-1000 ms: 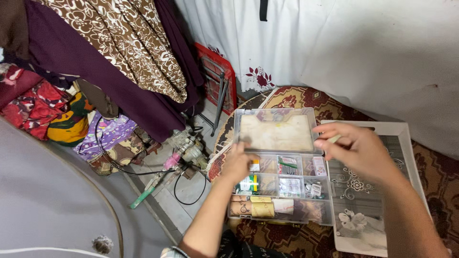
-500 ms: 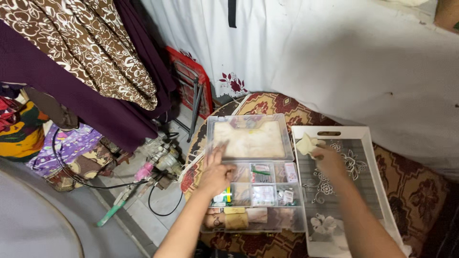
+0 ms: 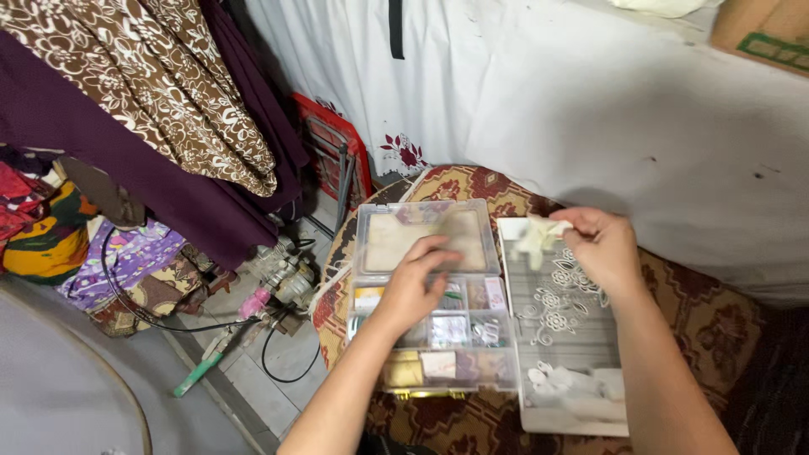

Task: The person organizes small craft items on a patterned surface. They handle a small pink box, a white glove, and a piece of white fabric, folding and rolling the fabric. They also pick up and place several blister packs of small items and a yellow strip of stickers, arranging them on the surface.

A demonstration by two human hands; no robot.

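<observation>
Left hand (image 3: pixel 413 291) shifted onto organiser box (image 3: pixel 425 295), fingers inside

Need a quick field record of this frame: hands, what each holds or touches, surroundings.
left hand: resting on the clear compartment box, fingers spread over its dividers
right hand: pinching a pale crumpled scrap above the white tray
box lid: open, tilted back
surface: patterned red cloth
left of box: hanging brown floral fabric, cable on floor

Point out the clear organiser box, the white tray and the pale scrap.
clear organiser box (image 3: pixel 421 229), head view, open lid.
white tray (image 3: pixel 573 417), head view, near rim.
pale scrap (image 3: pixel 533 236), head view, its middle, held by the right hand (image 3: pixel 605 246).
</observation>
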